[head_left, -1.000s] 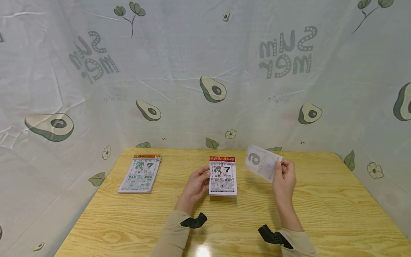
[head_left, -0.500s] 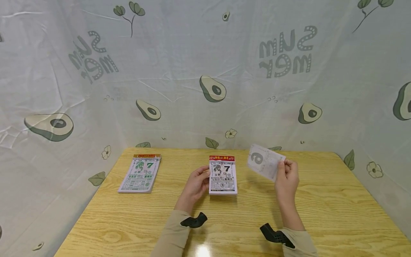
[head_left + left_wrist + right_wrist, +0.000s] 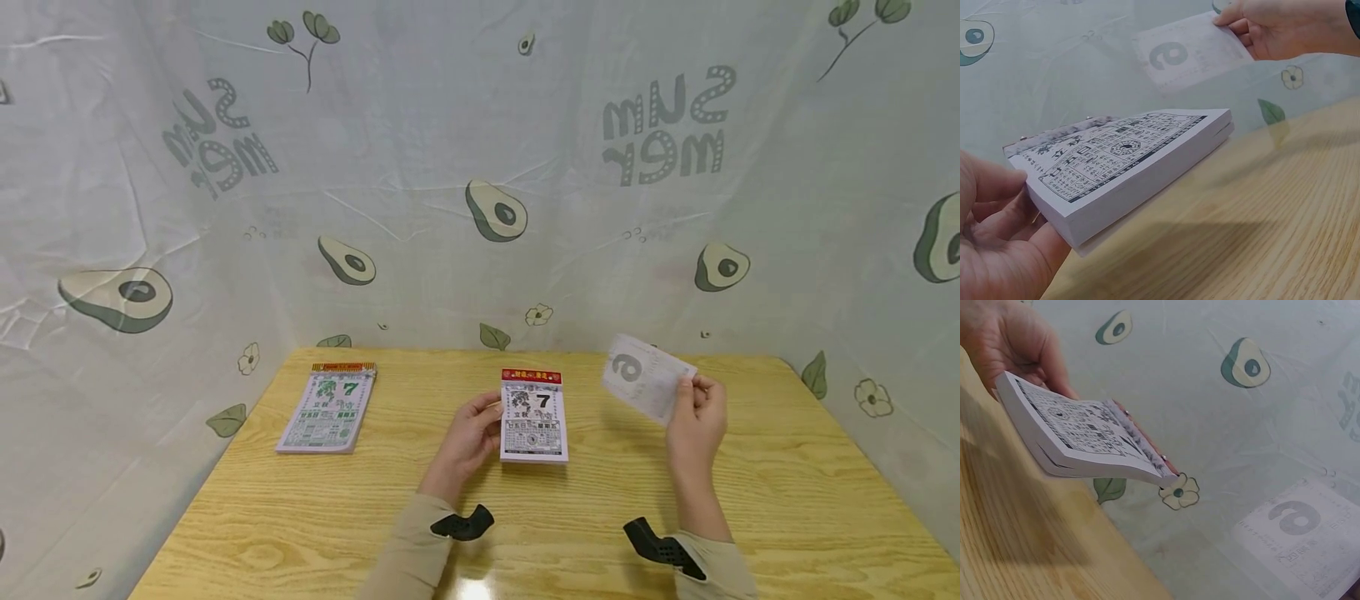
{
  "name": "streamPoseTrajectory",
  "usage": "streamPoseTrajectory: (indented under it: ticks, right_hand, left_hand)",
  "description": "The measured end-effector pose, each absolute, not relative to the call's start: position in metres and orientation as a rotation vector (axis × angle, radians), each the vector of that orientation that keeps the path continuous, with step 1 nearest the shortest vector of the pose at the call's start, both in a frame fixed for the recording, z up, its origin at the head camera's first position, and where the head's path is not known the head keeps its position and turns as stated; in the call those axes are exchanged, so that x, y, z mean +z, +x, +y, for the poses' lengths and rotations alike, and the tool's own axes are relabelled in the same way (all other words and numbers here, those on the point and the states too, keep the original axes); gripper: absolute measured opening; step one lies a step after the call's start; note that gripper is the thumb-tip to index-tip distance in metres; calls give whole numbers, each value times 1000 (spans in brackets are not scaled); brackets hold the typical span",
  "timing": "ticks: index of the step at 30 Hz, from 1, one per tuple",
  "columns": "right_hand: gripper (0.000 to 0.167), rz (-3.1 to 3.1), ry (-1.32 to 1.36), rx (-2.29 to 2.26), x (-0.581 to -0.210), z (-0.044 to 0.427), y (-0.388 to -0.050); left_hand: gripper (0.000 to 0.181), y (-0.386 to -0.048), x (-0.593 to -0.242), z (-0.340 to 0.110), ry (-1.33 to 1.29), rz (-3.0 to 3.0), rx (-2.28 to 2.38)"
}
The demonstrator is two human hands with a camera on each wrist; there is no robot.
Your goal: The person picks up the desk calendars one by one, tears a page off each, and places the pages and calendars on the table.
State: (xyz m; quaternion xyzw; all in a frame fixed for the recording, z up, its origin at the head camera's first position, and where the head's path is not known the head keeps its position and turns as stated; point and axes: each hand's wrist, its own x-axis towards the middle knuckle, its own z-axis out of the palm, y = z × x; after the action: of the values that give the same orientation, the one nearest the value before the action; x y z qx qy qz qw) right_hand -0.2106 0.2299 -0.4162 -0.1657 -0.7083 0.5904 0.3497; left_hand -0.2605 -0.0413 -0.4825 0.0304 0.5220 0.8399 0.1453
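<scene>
My left hand [image 3: 467, 437] grips the left edge of a thick tear-off calendar [image 3: 533, 421] with a red header and a black 7 on its top page. In the left wrist view the calendar [image 3: 1122, 156] is tilted and held above the table, thumb on top and fingers underneath. Off to the right, my right hand [image 3: 696, 421] pinches one loose calendar page [image 3: 647, 377] by its edge. A 6 shows reversed through that thin sheet. The right wrist view has the page [image 3: 1297, 534] at its lower right, with the right hand's fingers mostly out of sight.
A second tear-off calendar [image 3: 327, 410], printed in green under a red and yellow header, lies at the table's left. The wooden table [image 3: 315, 517] ends at a pale curtain [image 3: 420, 275] patterned with avocados, which hangs behind and at both sides.
Both hands have shifted a little to the right. The loose page has travelled with the right hand, and the calendar with the left. The green-printed calendar stays put.
</scene>
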Motion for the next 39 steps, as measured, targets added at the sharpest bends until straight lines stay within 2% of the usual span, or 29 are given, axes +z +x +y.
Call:
streamPoseTrajectory:
  ticks: [17,39]
  right_hand:
    - [8,-1686,-531,1529,-418,264,-210]
    - [2,-1482,-624,1654,-418,300,-201]
  left_hand:
    - [36,-252,-486,-13,128,1493,2408]
    - [33,-240,-485,27,84,1401,2442]
